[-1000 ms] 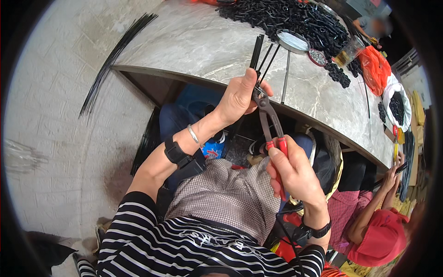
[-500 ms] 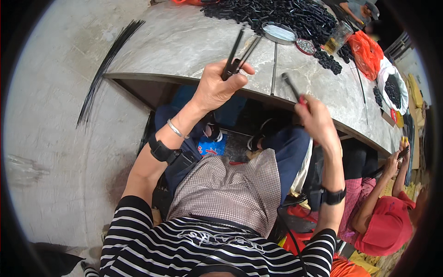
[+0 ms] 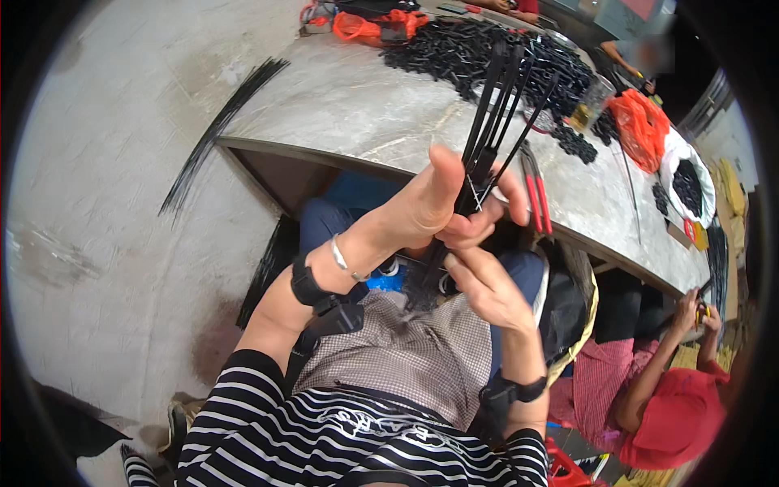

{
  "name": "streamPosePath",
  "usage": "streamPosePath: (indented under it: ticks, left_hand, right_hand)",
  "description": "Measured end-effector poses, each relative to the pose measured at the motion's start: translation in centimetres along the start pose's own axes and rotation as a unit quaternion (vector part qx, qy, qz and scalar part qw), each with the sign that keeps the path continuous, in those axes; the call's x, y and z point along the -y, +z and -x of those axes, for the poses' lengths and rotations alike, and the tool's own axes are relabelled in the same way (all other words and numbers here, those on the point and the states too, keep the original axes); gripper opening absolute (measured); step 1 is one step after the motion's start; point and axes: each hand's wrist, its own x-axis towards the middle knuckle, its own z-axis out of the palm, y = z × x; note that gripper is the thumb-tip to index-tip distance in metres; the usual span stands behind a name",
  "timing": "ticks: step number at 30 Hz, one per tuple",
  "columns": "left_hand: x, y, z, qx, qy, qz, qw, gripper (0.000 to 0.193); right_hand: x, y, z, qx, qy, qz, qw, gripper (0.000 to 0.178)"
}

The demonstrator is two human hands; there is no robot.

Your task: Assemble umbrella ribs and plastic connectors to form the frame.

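My left hand (image 3: 442,199) is closed around a bundle of thin black ribs (image 3: 487,122) that looks like a folded umbrella frame. The ribs fan upward past a dark hub. A fine pale wire shows near my fingers. Just below, my right hand (image 3: 491,292) has its thumb and fingers drawn together by the bundle's lower part; whatever they pinch is hidden. Red-handled pliers (image 3: 537,191) lie at the table's front edge, right of the bundle.
The grey table (image 3: 349,105) bears a large heap of black parts (image 3: 446,53), a glass jar (image 3: 591,101), an orange bag (image 3: 639,130) and a white sack (image 3: 677,162). Long black rods (image 3: 215,134) overhang its left end. A co-worker in a red cap (image 3: 673,418) sits at right.
The pliers have left my right hand and now lie on the table edge. My right hand has come to the bundle. My left hand has moved right and lower, and the view has shifted.
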Motion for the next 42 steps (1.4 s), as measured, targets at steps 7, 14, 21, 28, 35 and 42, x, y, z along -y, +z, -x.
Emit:
streamPosePath:
  ticks: [7, 14, 21, 28, 35, 42]
  left_hand:
    - [6.7, -0.7, 0.6, 0.019, -0.047, 0.047, 0.998, 0.097]
    - [5.1, -4.5, 0.1, -0.039, -0.069, -0.122, 0.989, 0.087]
    - [5.3, -7.5, 0.6, -0.121, 0.049, -0.254, 0.958, 0.087]
    - [4.9, -8.8, 1.1, -0.126, 0.067, -0.318, 0.937, 0.036]
    - [4.1, -8.1, 1.9, -0.124, 0.086, -0.338, 0.929, 0.032]
    - [3.3, -7.6, 1.8, -0.093, 0.073, -0.312, 0.943, 0.031]
  right_hand:
    - [-6.8, 3.7, 1.1, -0.081, 0.012, -0.15, 0.985, 0.023]
    - [-7.7, 1.6, -1.3, -0.084, 0.074, -0.074, 0.991, 0.019]
    - [-9.0, 1.0, -4.6, -0.072, 0.061, -0.114, 0.989, 0.024]
    - [-6.0, -2.5, -5.9, -0.074, 0.023, -0.309, 0.948, 0.075]
    - [2.0, -4.8, -7.7, -0.158, 0.019, -0.176, 0.971, 0.052]
    - [4.1, -7.3, -8.2, -0.061, 0.074, -0.139, 0.986, 0.035]
